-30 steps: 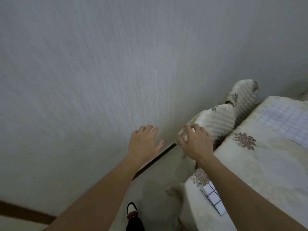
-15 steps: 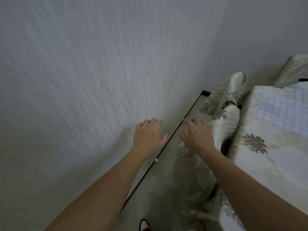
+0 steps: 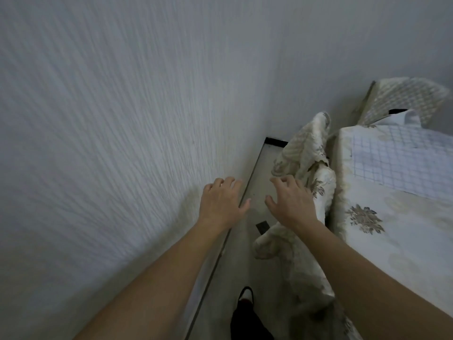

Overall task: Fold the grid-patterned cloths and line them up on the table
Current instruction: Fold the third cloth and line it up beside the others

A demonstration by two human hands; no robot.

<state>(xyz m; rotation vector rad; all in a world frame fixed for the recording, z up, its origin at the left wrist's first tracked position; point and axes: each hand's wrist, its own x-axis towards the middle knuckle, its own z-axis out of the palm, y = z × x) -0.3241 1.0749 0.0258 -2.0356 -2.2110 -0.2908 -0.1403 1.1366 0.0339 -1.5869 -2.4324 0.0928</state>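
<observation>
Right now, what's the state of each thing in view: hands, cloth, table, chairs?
Left hand: open, fingers spread, holding nothing, close to the wall.
Right hand: open, fingers loosely bent, holding nothing; contact with the chair cover unclear.
Grid cloth: lying flat on the table, far corner turned up.
Table: covered by a floral tablecloth.
Chairs: fabric-covered, pushed up beside the table.

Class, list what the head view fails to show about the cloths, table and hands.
Head view: grid-patterned cloth runs off the right edge, so its folding is unclear.
Head view: table cut by the right edge; other cloths uncountable.
Head view: right hand hides any contact with the draped cover.
</observation>
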